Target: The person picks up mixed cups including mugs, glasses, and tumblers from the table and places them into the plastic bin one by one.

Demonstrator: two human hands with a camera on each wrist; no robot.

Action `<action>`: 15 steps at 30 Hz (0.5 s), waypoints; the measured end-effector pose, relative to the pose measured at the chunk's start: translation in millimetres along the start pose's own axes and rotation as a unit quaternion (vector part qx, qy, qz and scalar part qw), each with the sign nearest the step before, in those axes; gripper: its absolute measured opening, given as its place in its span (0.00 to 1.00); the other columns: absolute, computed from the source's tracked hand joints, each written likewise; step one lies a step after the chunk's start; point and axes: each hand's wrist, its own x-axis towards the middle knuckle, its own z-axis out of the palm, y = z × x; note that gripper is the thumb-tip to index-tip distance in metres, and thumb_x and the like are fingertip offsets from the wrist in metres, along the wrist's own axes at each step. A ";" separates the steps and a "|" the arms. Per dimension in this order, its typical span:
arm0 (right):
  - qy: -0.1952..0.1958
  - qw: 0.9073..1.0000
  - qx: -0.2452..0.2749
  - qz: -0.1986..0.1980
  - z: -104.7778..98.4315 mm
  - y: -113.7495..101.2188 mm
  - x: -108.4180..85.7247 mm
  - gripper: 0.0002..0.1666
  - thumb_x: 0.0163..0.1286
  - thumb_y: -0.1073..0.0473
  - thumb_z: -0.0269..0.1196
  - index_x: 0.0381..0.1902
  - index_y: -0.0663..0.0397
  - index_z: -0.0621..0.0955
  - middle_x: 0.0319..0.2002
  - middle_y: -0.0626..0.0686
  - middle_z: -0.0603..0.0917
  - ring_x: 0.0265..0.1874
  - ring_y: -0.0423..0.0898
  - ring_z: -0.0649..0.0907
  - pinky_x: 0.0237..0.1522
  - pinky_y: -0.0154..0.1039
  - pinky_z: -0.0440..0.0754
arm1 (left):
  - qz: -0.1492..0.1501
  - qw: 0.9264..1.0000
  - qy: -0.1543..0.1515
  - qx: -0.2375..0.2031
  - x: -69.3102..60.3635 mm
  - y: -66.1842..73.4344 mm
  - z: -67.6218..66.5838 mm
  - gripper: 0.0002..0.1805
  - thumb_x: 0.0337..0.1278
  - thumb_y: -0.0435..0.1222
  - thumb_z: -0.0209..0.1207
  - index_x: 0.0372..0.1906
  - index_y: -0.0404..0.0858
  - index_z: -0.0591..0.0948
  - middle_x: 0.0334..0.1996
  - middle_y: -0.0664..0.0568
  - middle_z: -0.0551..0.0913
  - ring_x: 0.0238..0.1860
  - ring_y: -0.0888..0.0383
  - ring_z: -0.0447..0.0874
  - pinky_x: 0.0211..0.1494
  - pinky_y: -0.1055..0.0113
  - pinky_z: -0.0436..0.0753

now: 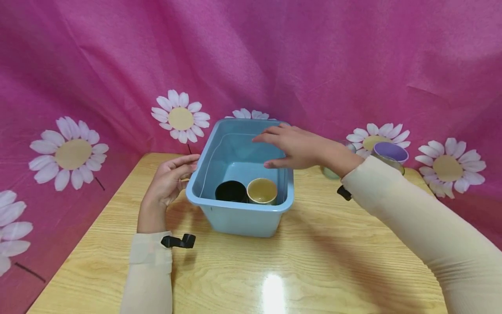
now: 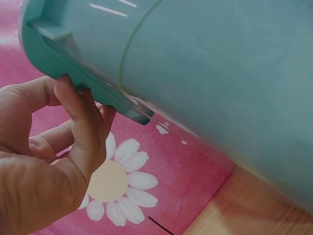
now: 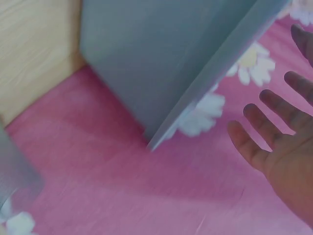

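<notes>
A wood-grained table bears a light-blue rectangular plastic tub. A person's left hand, fingers bent, grips the tub's left rim. The right hand, fingers apart, is over its right side. Inside, nearest the viewer, stand a round black cup and a round yellow cup, side by side.

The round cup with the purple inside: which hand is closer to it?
Right. The right hand hovers over the blue rectangular plastic bin, left of the purple cup; the left hand is farther away, touching the bin's left rim.
</notes>
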 end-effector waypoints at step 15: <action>0.060 0.995 0.008 0.079 6.1 79.2 -75.9 0.35 0.70 0.53 0.69 0.71 0.55 0.74 0.66 0.63 0.76 0.66 0.65 0.72 0.67 0.65 0.67 | 0.000 1.000 -0.002 -0.006 0.7 -0.6 -0.8 0.22 0.70 0.30 0.61 0.65 0.27 0.77 0.38 0.53 0.89 0.35 0.60 0.89 0.42 0.64 0.90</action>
